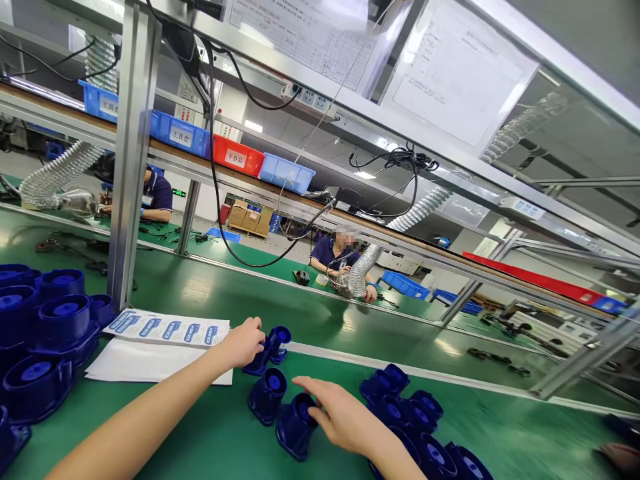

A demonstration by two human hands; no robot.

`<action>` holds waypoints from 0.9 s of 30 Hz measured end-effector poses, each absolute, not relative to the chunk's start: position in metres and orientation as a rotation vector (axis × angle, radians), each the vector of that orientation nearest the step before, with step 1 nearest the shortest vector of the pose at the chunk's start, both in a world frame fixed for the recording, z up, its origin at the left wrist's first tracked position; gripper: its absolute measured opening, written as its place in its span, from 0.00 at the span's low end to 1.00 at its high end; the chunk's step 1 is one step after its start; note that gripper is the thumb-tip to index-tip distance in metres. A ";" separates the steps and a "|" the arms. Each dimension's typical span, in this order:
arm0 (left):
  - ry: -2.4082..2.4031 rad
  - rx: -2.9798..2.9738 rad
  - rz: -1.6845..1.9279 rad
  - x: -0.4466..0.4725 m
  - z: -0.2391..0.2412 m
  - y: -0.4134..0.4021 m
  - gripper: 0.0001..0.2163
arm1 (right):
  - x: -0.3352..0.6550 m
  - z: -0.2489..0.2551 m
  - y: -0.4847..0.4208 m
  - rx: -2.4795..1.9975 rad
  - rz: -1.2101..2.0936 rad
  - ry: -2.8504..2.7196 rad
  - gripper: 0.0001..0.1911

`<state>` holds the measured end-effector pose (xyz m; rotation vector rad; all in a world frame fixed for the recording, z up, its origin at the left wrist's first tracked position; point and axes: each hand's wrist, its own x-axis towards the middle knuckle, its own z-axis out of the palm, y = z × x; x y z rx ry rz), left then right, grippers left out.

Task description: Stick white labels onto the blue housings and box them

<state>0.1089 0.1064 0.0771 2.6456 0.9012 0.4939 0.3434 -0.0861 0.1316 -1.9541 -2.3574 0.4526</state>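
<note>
My left hand [245, 343] reaches to the far side of the work surface, its fingers curled round the top of a dark blue plastic housing [256, 363]. Another small blue housing stands right behind it. Closer to me are two more upright, cup-like housings with round hubs inside. My right hand [343, 413] is at the nearer-right housing [296, 430]. Its fingers stretch over the rim and the thumb lies apart in front, close to or touching the rim; a firm grip does not show. The other housing [267, 397] stands just left of it.
Several blue housings [420, 413] stand at right, and larger ones [65, 320] crowd the left. A printed label sheet [170, 328] lies over white paper [145, 363]. A metal post [133, 160] rises at left; cables hang overhead. A person [335, 253] sits across the bench.
</note>
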 end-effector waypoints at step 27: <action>0.643 2.723 0.563 0.148 0.052 0.124 0.25 | 0.292 0.099 -0.231 -2.068 -0.008 -1.523 0.17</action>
